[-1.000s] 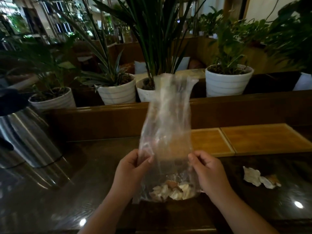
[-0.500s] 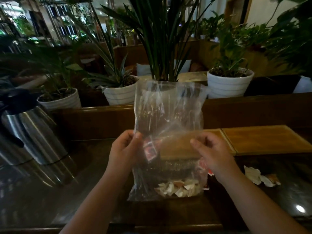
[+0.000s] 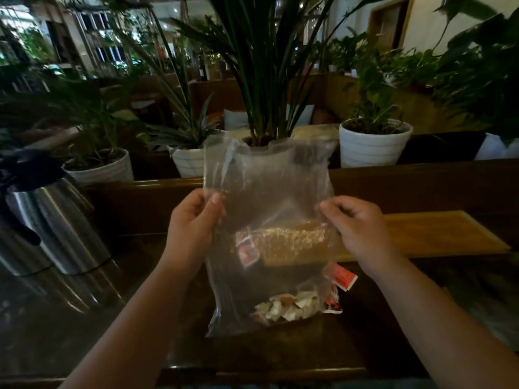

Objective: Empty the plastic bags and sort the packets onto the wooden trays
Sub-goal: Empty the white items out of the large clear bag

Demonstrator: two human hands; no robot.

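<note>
Your left hand [image 3: 193, 220] pinches the clear plastic bag [image 3: 269, 234] at its left edge | your right hand [image 3: 356, 228] pinches its right edge | bag hangs upright between them above the dark desk [image 3: 84, 318] | pale packets [image 3: 283, 306] at its bottom | wooden tray [image 3: 435, 234] behind your right hand.

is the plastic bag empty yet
Not empty: the plastic bag, held up by both hands, has pale packets heaped at its bottom and red ones higher up.

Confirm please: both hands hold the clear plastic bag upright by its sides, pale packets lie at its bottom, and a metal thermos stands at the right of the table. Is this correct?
Not quite. The head view shows the metal thermos at the left of the table, not the right. The rest holds: the left hand and right hand hold the clear plastic bag upright by its sides, with pale packets at its bottom.
</note>
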